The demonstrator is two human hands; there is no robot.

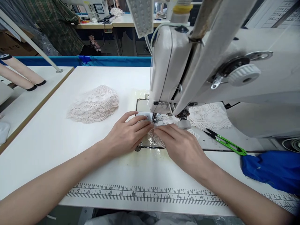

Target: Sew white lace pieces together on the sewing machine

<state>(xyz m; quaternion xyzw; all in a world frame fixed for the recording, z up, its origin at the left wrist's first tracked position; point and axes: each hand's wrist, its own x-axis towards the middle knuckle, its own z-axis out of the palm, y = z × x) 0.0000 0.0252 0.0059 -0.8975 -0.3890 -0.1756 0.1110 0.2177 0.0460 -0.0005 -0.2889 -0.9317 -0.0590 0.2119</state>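
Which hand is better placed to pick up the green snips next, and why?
Probably the right hand: the green snips lie on its side, while the left hand is farther off, with the right hand in between.

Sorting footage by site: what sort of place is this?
Probably a sewing workshop: an industrial-looking sewing machine stands on the worktable, a stack of lace pieces lies on it, and another machine with a control panel sits behind.
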